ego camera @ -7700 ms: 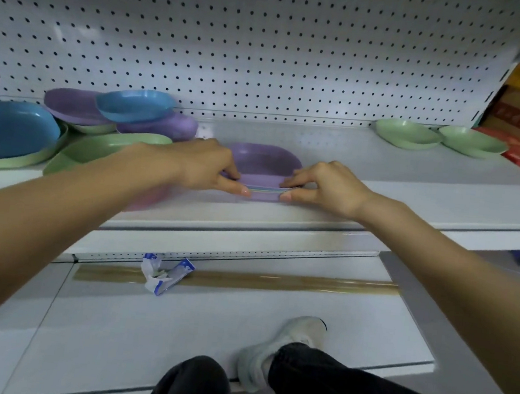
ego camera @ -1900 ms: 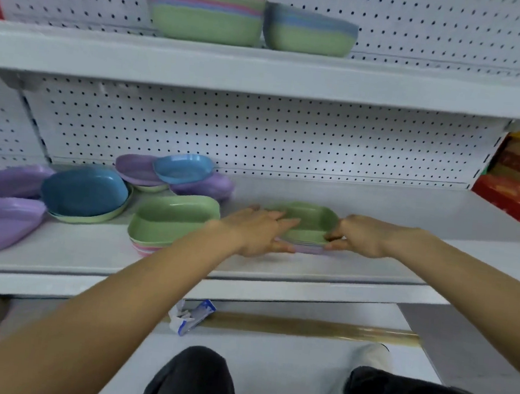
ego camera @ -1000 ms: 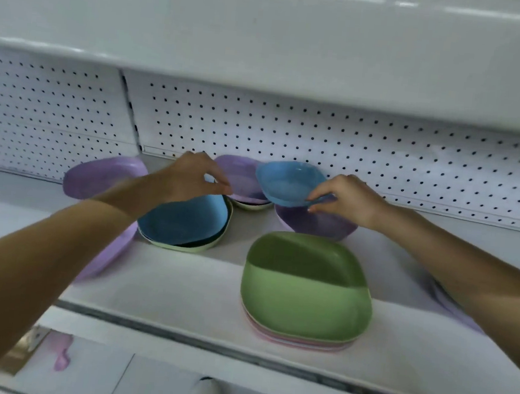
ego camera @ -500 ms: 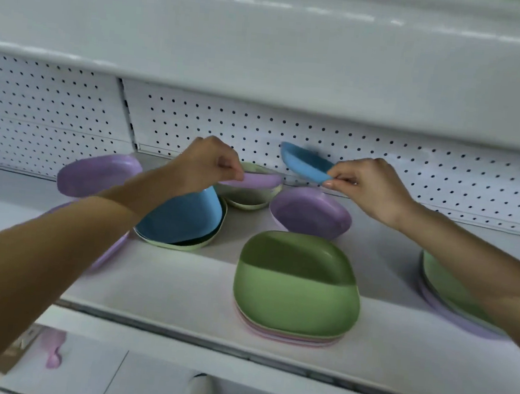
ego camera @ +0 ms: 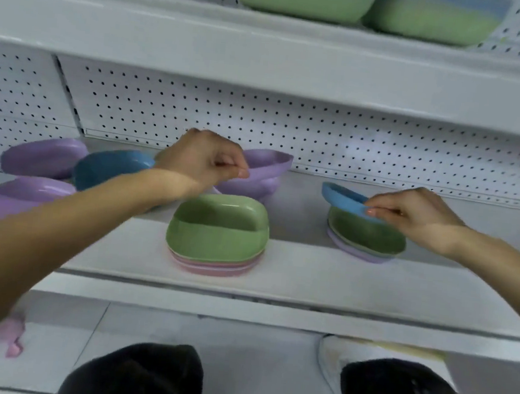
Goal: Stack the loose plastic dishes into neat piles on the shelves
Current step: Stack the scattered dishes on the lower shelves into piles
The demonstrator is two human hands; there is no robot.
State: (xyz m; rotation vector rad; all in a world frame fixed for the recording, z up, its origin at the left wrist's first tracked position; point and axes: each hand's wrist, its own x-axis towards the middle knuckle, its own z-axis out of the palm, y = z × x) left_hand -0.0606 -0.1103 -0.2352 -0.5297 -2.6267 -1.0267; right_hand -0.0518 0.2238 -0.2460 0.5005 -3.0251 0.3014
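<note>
- Pinching a purple dish (ego camera: 268,162) by its rim, the left hand (ego camera: 205,159) holds it near the back of the shelf (ego camera: 308,274).
- The right hand (ego camera: 409,211) pinches a tilted blue dish (ego camera: 344,200) over the green-topped pile (ego camera: 366,235).
- The left forearm (ego camera: 92,209) partly hides a teal dish (ego camera: 109,166).

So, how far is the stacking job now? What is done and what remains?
Done: the centre pile and the right pile, both green on top, stand on the shelf. In hand: the right hand pinches a blue dish over the right pile; the left hand holds a purple dish at the back. Left: the purple dishes and a dark blue dish at far left lie loose.
</note>
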